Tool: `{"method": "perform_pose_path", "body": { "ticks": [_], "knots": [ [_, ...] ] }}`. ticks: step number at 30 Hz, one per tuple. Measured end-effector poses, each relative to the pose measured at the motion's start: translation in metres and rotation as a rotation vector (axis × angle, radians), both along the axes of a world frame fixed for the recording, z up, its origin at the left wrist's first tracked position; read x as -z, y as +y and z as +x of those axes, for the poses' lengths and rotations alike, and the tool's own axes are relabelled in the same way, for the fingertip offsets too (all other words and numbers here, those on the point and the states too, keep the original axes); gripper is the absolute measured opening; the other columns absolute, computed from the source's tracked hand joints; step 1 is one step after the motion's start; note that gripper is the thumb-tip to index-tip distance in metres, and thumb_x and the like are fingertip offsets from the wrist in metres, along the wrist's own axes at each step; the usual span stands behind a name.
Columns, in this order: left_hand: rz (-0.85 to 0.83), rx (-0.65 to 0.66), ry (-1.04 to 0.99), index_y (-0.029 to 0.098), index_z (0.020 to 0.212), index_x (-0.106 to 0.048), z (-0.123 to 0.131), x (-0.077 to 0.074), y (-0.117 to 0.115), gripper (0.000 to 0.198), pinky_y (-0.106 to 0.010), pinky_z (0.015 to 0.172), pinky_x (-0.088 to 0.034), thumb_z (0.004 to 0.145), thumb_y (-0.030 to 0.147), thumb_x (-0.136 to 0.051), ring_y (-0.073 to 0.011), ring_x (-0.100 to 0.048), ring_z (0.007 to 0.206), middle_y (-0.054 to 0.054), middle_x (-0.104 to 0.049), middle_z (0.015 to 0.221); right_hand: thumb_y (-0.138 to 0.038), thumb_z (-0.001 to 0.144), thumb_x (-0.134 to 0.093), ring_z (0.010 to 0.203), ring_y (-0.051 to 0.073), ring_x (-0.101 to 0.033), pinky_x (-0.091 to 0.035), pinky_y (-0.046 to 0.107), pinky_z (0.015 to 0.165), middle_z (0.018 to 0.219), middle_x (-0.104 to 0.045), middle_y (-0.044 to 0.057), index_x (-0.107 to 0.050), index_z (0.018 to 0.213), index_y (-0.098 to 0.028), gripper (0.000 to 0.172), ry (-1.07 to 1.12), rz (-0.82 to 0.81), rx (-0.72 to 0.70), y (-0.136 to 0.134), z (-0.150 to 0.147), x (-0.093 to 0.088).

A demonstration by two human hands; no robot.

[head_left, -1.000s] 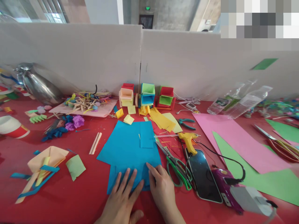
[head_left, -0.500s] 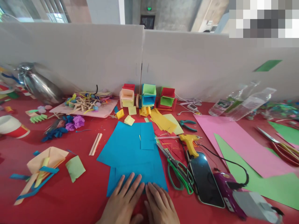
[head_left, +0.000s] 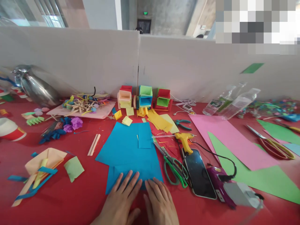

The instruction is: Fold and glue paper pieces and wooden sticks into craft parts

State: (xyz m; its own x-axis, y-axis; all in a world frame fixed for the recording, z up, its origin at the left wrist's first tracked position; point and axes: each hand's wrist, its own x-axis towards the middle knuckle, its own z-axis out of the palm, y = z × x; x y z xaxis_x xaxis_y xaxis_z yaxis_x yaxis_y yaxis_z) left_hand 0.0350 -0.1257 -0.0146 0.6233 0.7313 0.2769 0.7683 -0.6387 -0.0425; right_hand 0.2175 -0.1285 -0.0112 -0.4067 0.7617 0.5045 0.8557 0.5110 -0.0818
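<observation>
Overlapping sheets of blue paper (head_left: 126,143) lie on the red table in front of me. My left hand (head_left: 125,193) rests flat on the near blue sheet, fingers spread and holding nothing. Beside it, my right hand (head_left: 159,195) lies with fingers stretched out over the sheet's near edge. The two hands are close together but apart. A small blue rectangle (head_left: 144,135) lies on the far sheet. Green-handled scissors (head_left: 174,170) lie at the right of the paper, their blades by its edge.
Right of the scissors are a yellow glue gun (head_left: 185,140), a phone (head_left: 199,173) and a purple device (head_left: 220,184) with a cable. Small paper boxes (head_left: 145,95) stand by the white partition (head_left: 70,62). A paper craft (head_left: 42,168) and wooden sticks (head_left: 94,144) lie left.
The view has shifted slightly, so most things sit a little further left. My right hand's fingers are a little more spread. Both hands stay on the blue paper.
</observation>
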Motion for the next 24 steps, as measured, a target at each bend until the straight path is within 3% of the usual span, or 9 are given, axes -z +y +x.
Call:
{"method": "perform_pose_path", "body": {
  "ticks": [5, 12, 18, 24],
  "knots": [
    [-0.056, -0.016, 0.042, 0.021, 0.141, -0.021, 0.000, 0.002, -0.003, 0.066, -0.042, 0.103, -0.021, 0.083, 0.042, -0.044, -0.0262, -0.024, 0.132, -0.004, -0.026, 0.146, -0.020, 0.089, -0.035, 0.101, 0.019, -0.061, -0.046, 0.031, 0.081, 0.113, -0.064, 0.006, -0.052, 0.118, -0.011, 0.035, -0.032, 0.039, -0.068, -0.008, -0.007, 0.008],
    [-0.055, 0.002, 0.023, 0.016, 0.141, -0.018, -0.007, 0.005, -0.006, 0.068, -0.039, 0.106, -0.016, 0.086, 0.050, -0.037, -0.0243, -0.022, 0.133, -0.007, -0.028, 0.145, -0.020, 0.091, -0.031, 0.094, 0.017, -0.064, -0.042, 0.033, 0.084, 0.106, -0.068, 0.007, -0.050, 0.119, -0.013, 0.034, 0.049, -0.007, 0.000, -0.012, -0.003, 0.012],
    [0.015, -0.020, 0.053, 0.012, 0.140, -0.021, -0.032, 0.008, -0.018, 0.069, -0.035, 0.106, -0.015, 0.086, 0.050, -0.037, -0.0229, -0.025, 0.132, -0.009, -0.031, 0.143, -0.017, 0.089, -0.033, 0.098, 0.018, -0.063, -0.040, 0.036, 0.087, 0.110, -0.066, 0.008, -0.047, 0.122, -0.013, 0.036, 0.061, -0.080, 0.000, -0.012, -0.003, 0.012],
    [0.043, -0.087, 0.057, 0.015, 0.141, -0.020, -0.058, 0.009, -0.032, 0.068, -0.032, 0.103, -0.024, 0.085, 0.048, -0.040, -0.0209, -0.034, 0.128, -0.006, -0.036, 0.141, -0.016, 0.088, -0.036, 0.098, 0.020, -0.062, -0.041, 0.036, 0.088, 0.111, -0.065, 0.009, -0.049, 0.121, -0.014, 0.035, 0.079, -0.124, -0.035, -0.012, 0.005, 0.012]
  ]
}}
